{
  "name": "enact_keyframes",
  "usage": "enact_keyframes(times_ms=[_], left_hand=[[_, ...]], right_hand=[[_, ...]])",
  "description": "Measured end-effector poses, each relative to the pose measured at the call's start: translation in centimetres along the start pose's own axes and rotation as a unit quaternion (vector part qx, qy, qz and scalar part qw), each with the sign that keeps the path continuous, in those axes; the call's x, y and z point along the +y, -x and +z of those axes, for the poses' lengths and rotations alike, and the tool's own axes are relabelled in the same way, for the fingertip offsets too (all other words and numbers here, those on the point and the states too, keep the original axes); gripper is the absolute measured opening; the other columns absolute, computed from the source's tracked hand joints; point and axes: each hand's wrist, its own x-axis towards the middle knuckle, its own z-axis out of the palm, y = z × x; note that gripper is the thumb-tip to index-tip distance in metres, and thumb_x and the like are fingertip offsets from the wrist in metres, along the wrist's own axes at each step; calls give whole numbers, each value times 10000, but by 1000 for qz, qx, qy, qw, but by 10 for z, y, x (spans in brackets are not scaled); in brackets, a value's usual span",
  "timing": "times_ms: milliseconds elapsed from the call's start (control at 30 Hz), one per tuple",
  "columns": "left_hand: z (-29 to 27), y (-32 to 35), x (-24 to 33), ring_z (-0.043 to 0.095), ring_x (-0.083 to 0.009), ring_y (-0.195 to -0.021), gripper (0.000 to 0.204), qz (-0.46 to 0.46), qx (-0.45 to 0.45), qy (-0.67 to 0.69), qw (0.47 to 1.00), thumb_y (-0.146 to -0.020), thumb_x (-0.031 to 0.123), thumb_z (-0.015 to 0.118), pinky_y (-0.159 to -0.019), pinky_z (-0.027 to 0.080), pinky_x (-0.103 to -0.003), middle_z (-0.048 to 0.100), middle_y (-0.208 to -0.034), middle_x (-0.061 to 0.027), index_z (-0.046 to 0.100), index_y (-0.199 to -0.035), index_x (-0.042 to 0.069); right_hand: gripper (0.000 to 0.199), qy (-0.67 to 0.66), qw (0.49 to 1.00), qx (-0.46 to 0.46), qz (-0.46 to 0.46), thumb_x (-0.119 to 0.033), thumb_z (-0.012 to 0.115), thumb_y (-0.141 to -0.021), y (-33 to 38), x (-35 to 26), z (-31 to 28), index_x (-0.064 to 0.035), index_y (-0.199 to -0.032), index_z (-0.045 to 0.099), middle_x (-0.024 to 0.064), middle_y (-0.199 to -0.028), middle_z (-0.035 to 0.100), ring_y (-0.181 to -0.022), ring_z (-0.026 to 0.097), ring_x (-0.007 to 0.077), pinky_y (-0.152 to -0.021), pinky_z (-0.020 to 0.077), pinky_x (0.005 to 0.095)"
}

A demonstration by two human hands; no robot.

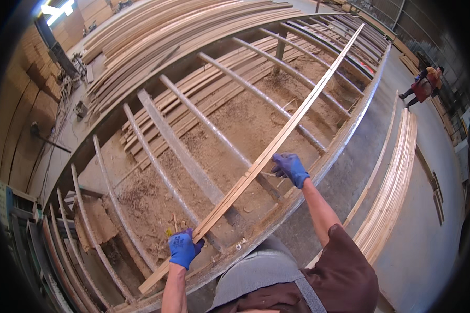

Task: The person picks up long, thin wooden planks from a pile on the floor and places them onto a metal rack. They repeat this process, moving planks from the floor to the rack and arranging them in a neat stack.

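Long, narrow wooden strips (292, 124) lie side by side across the metal roller rack (178, 148), running from the lower left to the far upper right. My left hand (184, 249), in a blue and purple glove, grips them close to their near end. Beside their right edge, farther along, is my right hand (291, 168), in a matching glove. Its fingers are loosely bent and apart, with the tips at or just off the strips; I see nothing held in it.
Stacked boards (156, 39) extend beyond the rack, and more lie beneath its rollers among sawdust (235, 122). A bundle of strips (389, 182) rests on the floor to the right. Another person (425, 86) stands at the far right. Brown stacks (18, 88) line the left.
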Motion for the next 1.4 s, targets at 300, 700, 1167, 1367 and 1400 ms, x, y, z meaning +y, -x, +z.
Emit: enact_keyframes(times_ms=[300, 700, 1167, 1367, 1400], left_hand=[[-28, 45, -56, 681, -368, -954, 517, -80, -98, 242, 962, -846, 482, 692, -823, 533, -438, 700, -1026, -199, 656, -1186, 94], [-127, -5, -118, 668, -278, -621, 299, -59, -123, 145, 980, -880, 319, 688, -545, 500, -383, 705, -777, -196, 725, -1035, 66], [-142, -117, -51, 673, -390, -942, 593, 221, 89, 42, 970, -779, 364, 801, -835, 543, -444, 685, -1057, -225, 622, -1200, -14], [-64, 56, -22, 657, -453, -756, 496, 0, -85, -4, 996, -817, 532, 717, -662, 504, -536, 653, -711, -244, 718, -883, 40], [-49, 65, -24, 653, -454, -750, 493, -43, -69, 11, 997, -824, 528, 707, -660, 501, -539, 649, -703, -241, 712, -866, 37]], right_hand=[[297, -51, 998, 31, -17, -295, 604, -964, 41, 25, 43, -6, -995, 668, 73, -770, 695, -625, 642, 125, -572, 521, 268], [315, -106, 990, 28, -89, -284, 557, -1012, 78, 49, 57, -15, -1155, 636, 82, -862, 701, -741, 670, 131, -667, 556, 276], [387, -168, 985, 43, 0, -379, 584, -992, 118, 48, 52, -59, -1208, 606, 60, -923, 710, -759, 680, 129, -632, 529, 247], [496, -290, 953, 86, -23, -482, 587, -966, 23, 46, 50, -65, -1235, 574, 100, -1043, 678, -843, 676, 187, -680, 548, 318], [501, -276, 956, 101, -21, -496, 586, -961, 7, 46, 46, -68, -1222, 576, 102, -1043, 677, -837, 674, 190, -680, 548, 325]])
